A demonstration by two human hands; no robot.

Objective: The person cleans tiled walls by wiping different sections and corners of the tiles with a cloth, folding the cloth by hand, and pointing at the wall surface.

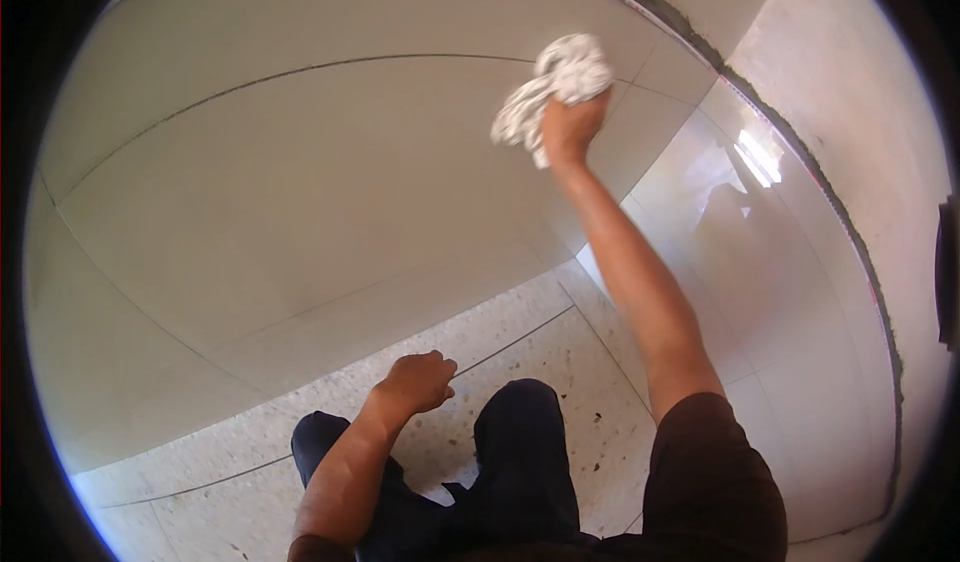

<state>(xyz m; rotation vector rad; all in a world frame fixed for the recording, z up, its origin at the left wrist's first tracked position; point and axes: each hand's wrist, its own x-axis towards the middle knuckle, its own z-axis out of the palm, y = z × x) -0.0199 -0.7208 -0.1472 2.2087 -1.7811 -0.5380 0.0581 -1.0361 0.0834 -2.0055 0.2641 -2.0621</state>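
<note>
My right hand (575, 127) is stretched up and forward, closed on a crumpled white rag (572, 67). The rag appears to lie against the large beige wall tile (330, 182), near the thin dark joint at its upper edge. Part of the cloth hangs down to the left of my wrist. Lower down, my left hand (418, 382) is held above my knees, its fingers curled in with nothing showing in them. It is apart from the wall.
Glossy tiles (720, 252) cover the adjoining wall on the right, reflecting a bright light. Rough mortar (830, 187) runs along the tiles' top edge below the plastered wall (850, 92). Speckled floor tiles (600, 412) lie around my bent knees (520, 422).
</note>
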